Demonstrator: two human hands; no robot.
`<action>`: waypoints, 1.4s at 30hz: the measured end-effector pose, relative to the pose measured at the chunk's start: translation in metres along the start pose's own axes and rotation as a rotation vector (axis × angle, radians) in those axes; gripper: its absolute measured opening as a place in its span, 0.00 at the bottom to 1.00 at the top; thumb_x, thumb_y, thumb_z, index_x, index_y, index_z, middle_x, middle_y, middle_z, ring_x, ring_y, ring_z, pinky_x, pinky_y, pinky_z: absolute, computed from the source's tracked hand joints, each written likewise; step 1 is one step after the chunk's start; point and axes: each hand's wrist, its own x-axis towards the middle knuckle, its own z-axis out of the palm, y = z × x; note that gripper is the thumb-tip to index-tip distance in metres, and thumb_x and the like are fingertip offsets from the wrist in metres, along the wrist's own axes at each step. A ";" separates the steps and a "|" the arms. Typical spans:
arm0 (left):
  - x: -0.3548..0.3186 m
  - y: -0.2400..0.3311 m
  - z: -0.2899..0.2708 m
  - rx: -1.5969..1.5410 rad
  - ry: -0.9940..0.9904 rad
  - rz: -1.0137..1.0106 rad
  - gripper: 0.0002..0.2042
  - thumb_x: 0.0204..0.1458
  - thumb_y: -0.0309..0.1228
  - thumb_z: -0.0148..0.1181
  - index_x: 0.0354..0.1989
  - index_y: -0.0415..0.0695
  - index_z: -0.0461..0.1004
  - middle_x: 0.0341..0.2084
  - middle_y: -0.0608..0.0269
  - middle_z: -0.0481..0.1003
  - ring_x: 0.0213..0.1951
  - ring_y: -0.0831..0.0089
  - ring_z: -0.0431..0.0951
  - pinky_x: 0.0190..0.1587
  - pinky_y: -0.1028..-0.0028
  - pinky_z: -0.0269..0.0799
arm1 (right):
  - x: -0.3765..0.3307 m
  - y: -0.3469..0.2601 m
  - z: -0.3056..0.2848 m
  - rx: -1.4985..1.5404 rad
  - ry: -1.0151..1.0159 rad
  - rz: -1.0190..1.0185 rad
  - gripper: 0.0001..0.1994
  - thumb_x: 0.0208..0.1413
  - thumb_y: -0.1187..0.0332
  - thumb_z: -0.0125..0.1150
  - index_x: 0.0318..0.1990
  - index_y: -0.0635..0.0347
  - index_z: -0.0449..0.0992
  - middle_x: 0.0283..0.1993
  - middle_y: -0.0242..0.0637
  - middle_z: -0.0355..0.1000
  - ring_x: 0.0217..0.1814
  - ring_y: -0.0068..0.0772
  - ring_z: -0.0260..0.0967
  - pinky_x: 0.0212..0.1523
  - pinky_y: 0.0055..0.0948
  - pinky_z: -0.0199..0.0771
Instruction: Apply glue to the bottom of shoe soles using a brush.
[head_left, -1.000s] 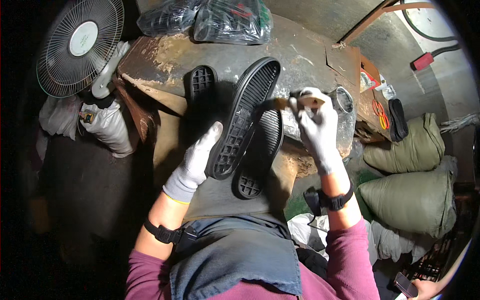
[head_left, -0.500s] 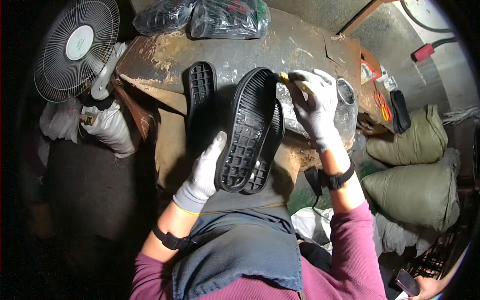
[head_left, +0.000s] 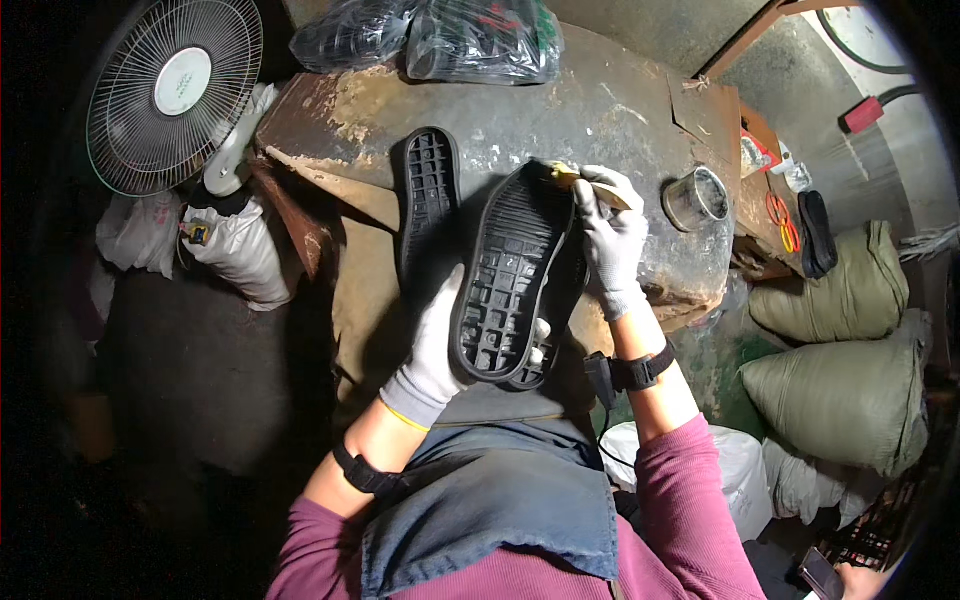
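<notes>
My left hand (head_left: 432, 340), in a pale knit glove, grips a black ridged shoe sole (head_left: 505, 275) from its left side. Its fingertips show on the far side, between this sole and a second black sole (head_left: 566, 290) underneath. In my gloved right hand (head_left: 612, 232) is a small brush (head_left: 564, 174) with a yellowish handle. The brush head meets the far rounded end of the upper sole. Another black sole (head_left: 430, 180) lies on the worktable to the left, its lower part in shadow.
A worn dark worktable (head_left: 600, 110) spreads ahead. A smeared round pot (head_left: 696, 200) stands on it at right. Plastic-wrapped bundles (head_left: 485, 40) lie at the back. A fan (head_left: 183, 82) stands left. Orange-handled scissors (head_left: 783, 222) and stuffed green sacks (head_left: 835, 390) are at right.
My right hand has come down and left, bringing the brush onto the sole's far end. My left hand still holds the soles. The whole view has shifted slightly.
</notes>
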 end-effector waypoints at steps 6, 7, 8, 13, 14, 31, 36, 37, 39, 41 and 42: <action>-0.008 0.006 -0.009 -0.010 -0.034 0.054 0.30 0.67 0.52 0.32 0.66 0.40 0.61 0.57 0.43 0.70 0.47 0.38 0.77 0.43 0.41 0.78 | -0.013 -0.052 -0.007 -0.094 -0.196 -0.271 0.04 0.51 0.71 0.69 0.33 0.57 0.80 0.37 0.33 0.80 0.42 0.34 0.76 0.44 0.31 0.74; -0.007 0.006 -0.008 -0.008 -0.044 0.054 0.31 0.67 0.52 0.31 0.66 0.40 0.60 0.58 0.43 0.69 0.48 0.38 0.77 0.44 0.40 0.77 | -0.004 -0.034 -0.003 0.212 -0.044 -0.152 0.03 0.53 0.71 0.68 0.34 0.58 0.80 0.38 0.34 0.80 0.43 0.32 0.76 0.45 0.29 0.75; -0.005 0.006 -0.006 -0.015 -0.063 0.039 0.31 0.67 0.52 0.31 0.68 0.40 0.57 0.62 0.42 0.65 0.50 0.38 0.76 0.45 0.40 0.77 | 0.007 -0.015 -0.011 0.213 -0.013 0.007 0.04 0.55 0.72 0.67 0.36 0.60 0.80 0.40 0.36 0.80 0.44 0.31 0.76 0.45 0.26 0.76; -0.002 0.002 -0.001 -0.082 -0.130 -0.011 0.32 0.66 0.52 0.33 0.69 0.40 0.55 0.63 0.41 0.63 0.50 0.37 0.75 0.47 0.40 0.76 | 0.013 -0.023 -0.006 0.430 -0.333 0.254 0.10 0.57 0.69 0.66 0.44 0.63 0.79 0.44 0.31 0.77 0.48 0.25 0.72 0.52 0.27 0.69; -0.003 0.000 -0.003 -0.088 -0.132 -0.001 0.31 0.66 0.53 0.33 0.68 0.40 0.57 0.61 0.42 0.65 0.50 0.37 0.75 0.47 0.40 0.75 | 0.007 -0.028 -0.006 0.470 -0.368 0.280 0.10 0.57 0.69 0.66 0.44 0.62 0.79 0.44 0.31 0.77 0.48 0.25 0.72 0.52 0.27 0.70; 0.009 0.063 -0.014 0.217 -0.165 0.230 0.31 0.62 0.52 0.48 0.58 0.32 0.67 0.46 0.37 0.76 0.45 0.48 0.81 0.45 0.54 0.81 | -0.074 -0.083 -0.047 0.325 -0.636 -0.093 0.07 0.53 0.69 0.69 0.39 0.55 0.81 0.43 0.32 0.80 0.53 0.32 0.75 0.62 0.38 0.62; -0.003 0.086 -0.027 0.294 -0.188 0.246 0.34 0.60 0.50 0.54 0.64 0.32 0.62 0.56 0.40 0.72 0.52 0.51 0.77 0.54 0.56 0.76 | -0.066 -0.104 -0.046 0.472 -0.495 0.410 0.11 0.57 0.66 0.66 0.43 0.63 0.78 0.45 0.37 0.78 0.47 0.27 0.75 0.48 0.28 0.74; -0.001 0.084 -0.027 0.291 -0.143 0.256 0.32 0.61 0.48 0.54 0.64 0.33 0.62 0.56 0.42 0.72 0.52 0.53 0.78 0.55 0.57 0.76 | -0.061 -0.108 -0.034 0.463 -0.558 0.466 0.13 0.56 0.66 0.67 0.45 0.62 0.77 0.44 0.38 0.77 0.45 0.27 0.75 0.48 0.27 0.73; 0.000 0.076 -0.026 0.286 -0.107 0.263 0.31 0.62 0.46 0.54 0.64 0.33 0.63 0.56 0.44 0.72 0.52 0.56 0.78 0.55 0.58 0.75 | -0.061 -0.097 -0.019 0.142 -0.572 0.352 0.14 0.55 0.63 0.68 0.43 0.62 0.77 0.42 0.39 0.77 0.43 0.32 0.76 0.46 0.28 0.74; -0.005 0.071 -0.029 0.476 -0.023 0.348 0.28 0.63 0.43 0.53 0.63 0.34 0.64 0.56 0.47 0.73 0.52 0.59 0.78 0.58 0.60 0.73 | -0.059 -0.085 -0.013 0.067 -0.528 0.208 0.14 0.55 0.61 0.68 0.41 0.61 0.76 0.39 0.41 0.76 0.42 0.37 0.75 0.46 0.32 0.74; -0.007 0.064 -0.022 0.430 -0.031 0.372 0.25 0.64 0.42 0.51 0.62 0.35 0.66 0.55 0.50 0.74 0.53 0.61 0.77 0.59 0.62 0.71 | -0.056 -0.094 -0.016 0.105 -0.518 0.216 0.13 0.55 0.61 0.68 0.41 0.60 0.76 0.39 0.41 0.76 0.43 0.39 0.75 0.45 0.33 0.73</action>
